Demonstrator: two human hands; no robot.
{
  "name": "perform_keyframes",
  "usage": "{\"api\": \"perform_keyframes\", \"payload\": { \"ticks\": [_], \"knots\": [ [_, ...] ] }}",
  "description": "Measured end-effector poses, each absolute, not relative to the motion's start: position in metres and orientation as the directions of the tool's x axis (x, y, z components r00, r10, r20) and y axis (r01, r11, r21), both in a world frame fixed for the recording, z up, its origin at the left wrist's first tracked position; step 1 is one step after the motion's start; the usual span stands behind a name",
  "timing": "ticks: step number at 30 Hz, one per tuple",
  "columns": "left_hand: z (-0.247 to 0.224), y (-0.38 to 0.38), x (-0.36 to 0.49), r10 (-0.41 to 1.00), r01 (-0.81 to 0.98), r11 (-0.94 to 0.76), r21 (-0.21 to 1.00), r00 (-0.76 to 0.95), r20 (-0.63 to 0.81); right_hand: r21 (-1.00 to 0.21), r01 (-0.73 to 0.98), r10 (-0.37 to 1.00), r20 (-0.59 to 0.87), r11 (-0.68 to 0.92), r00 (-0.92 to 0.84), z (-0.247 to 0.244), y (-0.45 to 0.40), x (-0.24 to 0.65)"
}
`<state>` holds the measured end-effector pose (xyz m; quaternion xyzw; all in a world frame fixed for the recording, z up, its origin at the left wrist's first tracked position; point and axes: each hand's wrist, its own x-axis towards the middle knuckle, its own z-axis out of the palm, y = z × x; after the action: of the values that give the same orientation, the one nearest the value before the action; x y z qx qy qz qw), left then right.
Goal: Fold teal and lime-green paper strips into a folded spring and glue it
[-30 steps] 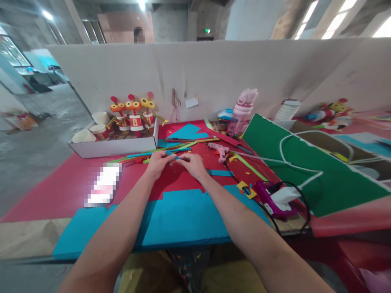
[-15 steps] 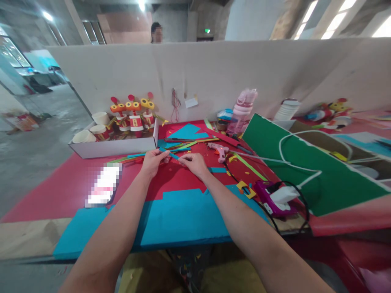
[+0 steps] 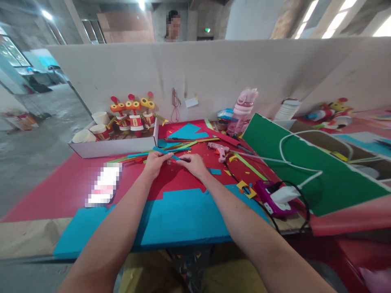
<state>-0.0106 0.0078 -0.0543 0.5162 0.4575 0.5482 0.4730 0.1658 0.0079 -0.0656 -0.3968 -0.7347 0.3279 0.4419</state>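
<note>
A narrow blue paper strip (image 3: 159,150) runs slantwise between my two hands, above the red tabletop sheet. My left hand (image 3: 157,162) pinches it near its middle, so one end sticks out past the thumb. At the strip's lower right end, my right hand (image 3: 193,165) is closed on it with thumb and fingers. Just behind the hands lie several loose green, yellow and blue strips (image 3: 183,145). A small blue paper piece (image 3: 215,171) rests beside my right wrist.
A white box (image 3: 116,150) at the left holds cups and several cup figures (image 3: 135,120). To the right are a pink glue gun (image 3: 219,150), a purple power strip (image 3: 270,199) with cables, and a leaning green board (image 3: 284,162). A phone (image 3: 104,185) lies left; blue sheets (image 3: 183,219) cover the front edge.
The blue strip has slid up and left through my hands, with more showing beyond my left thumb. Both hands shifted slightly. The person behind the partition moved right.
</note>
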Motion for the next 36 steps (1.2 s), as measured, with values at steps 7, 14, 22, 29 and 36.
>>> {"api": "perform_keyframes", "payload": {
  "ticks": [7, 14, 22, 29, 36],
  "knots": [
    [-0.052, 0.010, -0.016, 0.994, -0.145, -0.112, 0.983, -0.029, 0.109, -0.817, 0.306, 0.865, 0.408, 0.489, -0.292, -0.063, 0.008, 0.169],
    [-0.051, 0.009, -0.014, 0.993, -0.123, -0.119, 0.985, -0.034, 0.116, -0.830, 0.332, 0.887, 0.363, 0.448, -0.287, -0.062, 0.007, 0.168],
    [-0.047, 0.005, -0.011, 0.985, -0.075, -0.169, 0.983, -0.031, 0.168, -0.897, 0.253, 0.901, 0.267, 0.362, -0.343, -0.068, 0.011, 0.169],
    [-0.054, 0.006, -0.005, 0.990, -0.037, -0.142, 0.989, -0.008, 0.142, -0.877, 0.258, 0.895, 0.326, 0.406, -0.304, -0.068, 0.011, 0.166],
    [-0.055, 0.005, -0.003, 0.987, -0.033, -0.155, 0.987, 0.044, 0.157, -0.856, 0.294, 0.894, 0.343, 0.424, -0.289, -0.067, 0.010, 0.166]
  ]
}}
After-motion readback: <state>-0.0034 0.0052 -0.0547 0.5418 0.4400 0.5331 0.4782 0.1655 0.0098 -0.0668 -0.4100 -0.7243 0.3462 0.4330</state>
